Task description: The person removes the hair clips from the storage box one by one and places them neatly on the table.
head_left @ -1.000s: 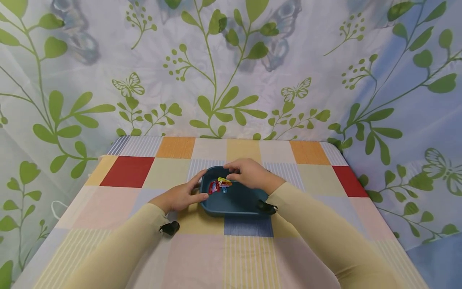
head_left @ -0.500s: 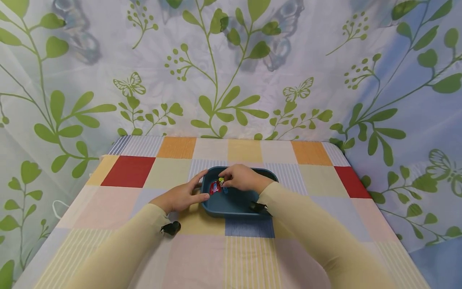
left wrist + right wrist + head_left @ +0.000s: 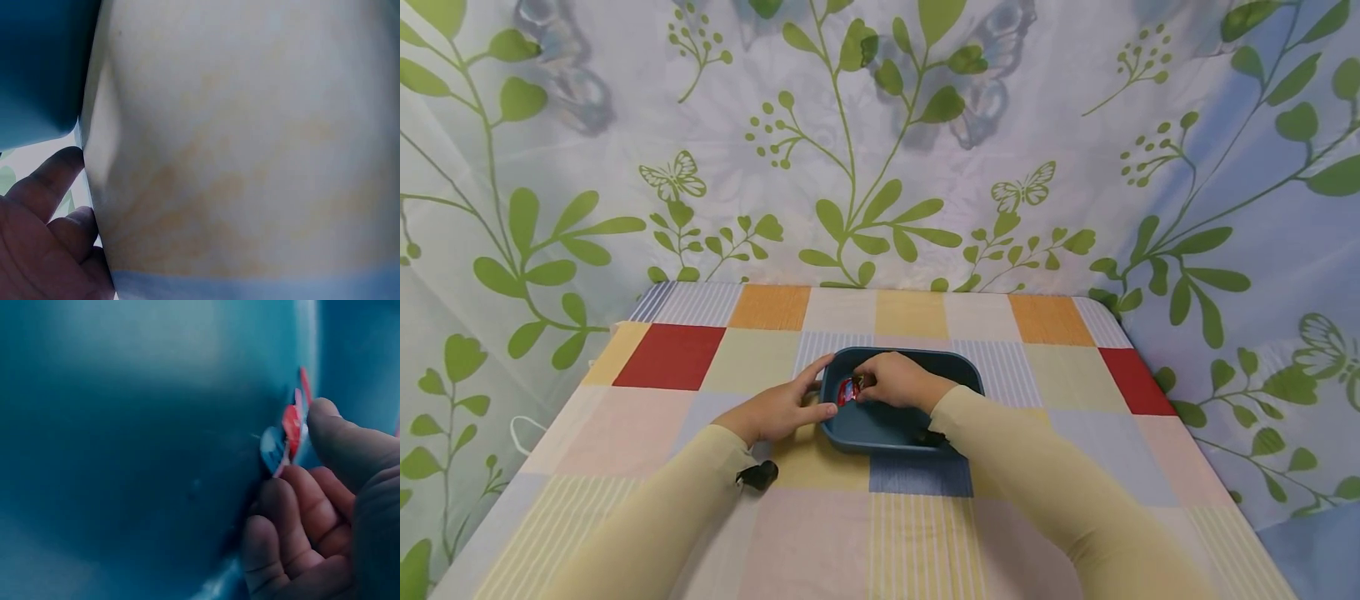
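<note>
A dark teal tray [image 3: 887, 450] with raised walls lies on the table. My left hand [image 3: 772, 411] rests against its left end, thumb near the front corner and fingers stretched toward the back corner. In the left wrist view, fingers [image 3: 47, 178] show beside the tray's wall [image 3: 37, 69]. Inside the tray, my right hand [image 3: 898, 382] has curled its fingers and thumb around small colourful hair clips [image 3: 290, 431]. Red, pink and blue ones show between thumb and fingertips in the right wrist view. A red clip [image 3: 848, 390] shows left of that hand; its fingers hide others.
A patchwork-patterned cloth [image 3: 805, 533] covers the table. Behind it hangs a curtain [image 3: 880, 150] printed with leaves and butterflies. A white cord [image 3: 523, 433] loops at the table's left edge. Dark small pieces [image 3: 758, 476] are fixed at both sleeve cuffs.
My right hand has moved left and down into the tray, over the clips, and its fingers have closed in. The yellow clip is now hidden. The left hand stays at the tray's end.
</note>
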Demonstrator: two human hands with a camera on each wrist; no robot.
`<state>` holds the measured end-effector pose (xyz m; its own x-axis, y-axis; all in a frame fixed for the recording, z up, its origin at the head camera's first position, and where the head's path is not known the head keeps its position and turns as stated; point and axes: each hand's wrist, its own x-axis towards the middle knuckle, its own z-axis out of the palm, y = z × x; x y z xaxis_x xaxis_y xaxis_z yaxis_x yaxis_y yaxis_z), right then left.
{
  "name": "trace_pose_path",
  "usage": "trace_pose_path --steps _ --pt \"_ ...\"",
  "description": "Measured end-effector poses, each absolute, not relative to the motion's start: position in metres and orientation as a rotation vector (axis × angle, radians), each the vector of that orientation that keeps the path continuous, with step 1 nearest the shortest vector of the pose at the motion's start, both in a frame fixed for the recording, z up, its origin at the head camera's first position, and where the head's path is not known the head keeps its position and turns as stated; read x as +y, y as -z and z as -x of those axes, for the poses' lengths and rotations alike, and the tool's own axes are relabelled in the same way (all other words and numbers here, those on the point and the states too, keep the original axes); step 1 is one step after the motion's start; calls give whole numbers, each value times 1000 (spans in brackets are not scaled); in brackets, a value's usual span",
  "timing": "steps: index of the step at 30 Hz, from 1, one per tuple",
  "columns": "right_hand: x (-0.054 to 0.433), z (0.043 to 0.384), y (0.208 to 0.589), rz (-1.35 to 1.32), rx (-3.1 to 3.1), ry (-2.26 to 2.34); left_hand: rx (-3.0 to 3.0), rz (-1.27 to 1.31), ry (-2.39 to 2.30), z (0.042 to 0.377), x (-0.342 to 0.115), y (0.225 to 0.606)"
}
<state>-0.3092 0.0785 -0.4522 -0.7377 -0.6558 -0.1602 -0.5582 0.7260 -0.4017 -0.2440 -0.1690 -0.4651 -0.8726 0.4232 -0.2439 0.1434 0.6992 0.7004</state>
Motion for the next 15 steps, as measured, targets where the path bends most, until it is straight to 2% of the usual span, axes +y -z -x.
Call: trace_pose_path --steps 15 --pt "69 307 455 1070 2649 343 2512 -430 -1019 243 -167 466"
